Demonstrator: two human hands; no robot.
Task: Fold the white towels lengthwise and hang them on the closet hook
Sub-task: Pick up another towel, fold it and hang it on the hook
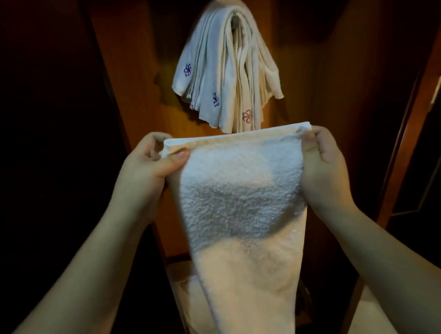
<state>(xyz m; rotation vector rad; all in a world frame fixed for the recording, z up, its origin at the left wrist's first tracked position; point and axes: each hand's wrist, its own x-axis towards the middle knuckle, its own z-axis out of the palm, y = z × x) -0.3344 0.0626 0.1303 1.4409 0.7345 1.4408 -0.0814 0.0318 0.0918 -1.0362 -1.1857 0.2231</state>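
Observation:
A white terry towel (244,205) hangs in front of me, held up by its top edge. My left hand (149,168) pinches the top left corner between thumb and fingers. My right hand (323,154) pinches the top right corner. The towel looks doubled at its top edge and drops straight down past the bottom of the view. Behind it, several folded white towels (220,70) with small blue and red embroidered marks drape over a metal closet hook (235,20) on the wooden back panel.
The dark wooden closet (129,68) surrounds the hook, with a side wall at left and a door (422,93) at right. A light-coloured container (189,304) with white cloth sits low, below the held towel.

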